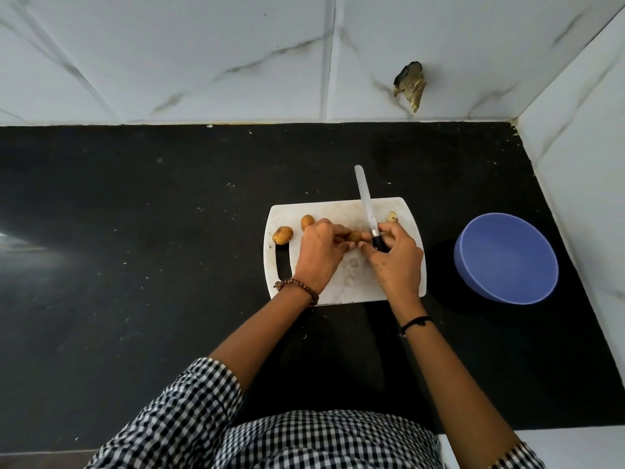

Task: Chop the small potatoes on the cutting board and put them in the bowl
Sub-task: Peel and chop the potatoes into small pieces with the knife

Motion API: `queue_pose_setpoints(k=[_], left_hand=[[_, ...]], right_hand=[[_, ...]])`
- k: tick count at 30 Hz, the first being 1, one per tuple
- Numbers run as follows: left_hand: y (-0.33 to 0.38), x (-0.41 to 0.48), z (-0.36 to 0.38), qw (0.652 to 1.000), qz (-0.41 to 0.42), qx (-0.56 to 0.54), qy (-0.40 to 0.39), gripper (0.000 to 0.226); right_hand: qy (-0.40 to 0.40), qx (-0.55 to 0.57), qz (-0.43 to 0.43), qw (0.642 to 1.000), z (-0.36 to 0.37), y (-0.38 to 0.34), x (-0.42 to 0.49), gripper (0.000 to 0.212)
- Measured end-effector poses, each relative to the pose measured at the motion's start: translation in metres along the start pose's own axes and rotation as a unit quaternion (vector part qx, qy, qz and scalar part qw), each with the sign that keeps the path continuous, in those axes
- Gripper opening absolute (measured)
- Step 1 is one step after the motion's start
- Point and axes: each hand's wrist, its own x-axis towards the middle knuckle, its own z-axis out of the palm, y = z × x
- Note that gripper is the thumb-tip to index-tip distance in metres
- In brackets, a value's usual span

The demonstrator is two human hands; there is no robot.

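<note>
Potato [354, 236]: we find one small potato pinched between the fingertips of the left hand [318, 255], over the middle of the board [348, 282]. We cannot tell whether it rests on the board or is held just clear of it.

The right hand [395, 262] has its fingers curled round the black handle of the knife [367, 201]. Its thumb reaches towards the left fingertips and ends just below the potato. The blade runs straight away from the right fingers, and its tip is past the board's far edge, above the counter [169, 231].

A second potato [307, 221] lies just beyond the left knuckles, partly hidden by them. A third potato [282, 235] lies further left of those fingers, near the board's handle slot. A pale scrap [392, 216] sits just beyond the right fingers. The bowl [505, 258] stands on the counter, well to the right of the right fingers and apart from the board.
</note>
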Motion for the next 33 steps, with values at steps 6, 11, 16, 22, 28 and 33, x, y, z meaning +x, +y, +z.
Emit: queue_pose_setpoints(k=[6, 11, 16, 22, 28, 33], left_hand=[[0.003, 0.001, -0.004, 1.0, 0.008, 0.002, -0.003, 0.019], [0.005, 0.001, -0.003, 0.999, 0.006, 0.039, -0.005, 0.019], [0.008, -0.003, -0.006, 1.0, 0.019, 0.015, -0.012, 0.022], [0.008, -0.003, -0.008, 1.0, 0.022, 0.004, -0.009, 0.018], [0.009, -0.002, -0.009, 0.999, 0.021, 0.02, -0.021, 0.016], [0.01, -0.001, -0.01, 0.999, 0.021, 0.025, -0.039, 0.019]], right_hand=[[-0.011, -0.006, -0.001, 1.0, 0.001, -0.001, 0.001, 0.037], [-0.002, -0.013, -0.017, 1.0, -0.001, -0.001, -0.001, 0.031], [0.008, -0.01, -0.045, 0.999, -0.007, -0.003, -0.02, 0.018], [-0.035, -0.056, -0.096, 0.993, -0.004, 0.003, -0.037, 0.027], [-0.032, -0.094, -0.118, 0.988, 0.0, 0.012, -0.043, 0.041], [-0.042, -0.122, -0.116, 0.985, 0.003, 0.015, -0.042, 0.042]])
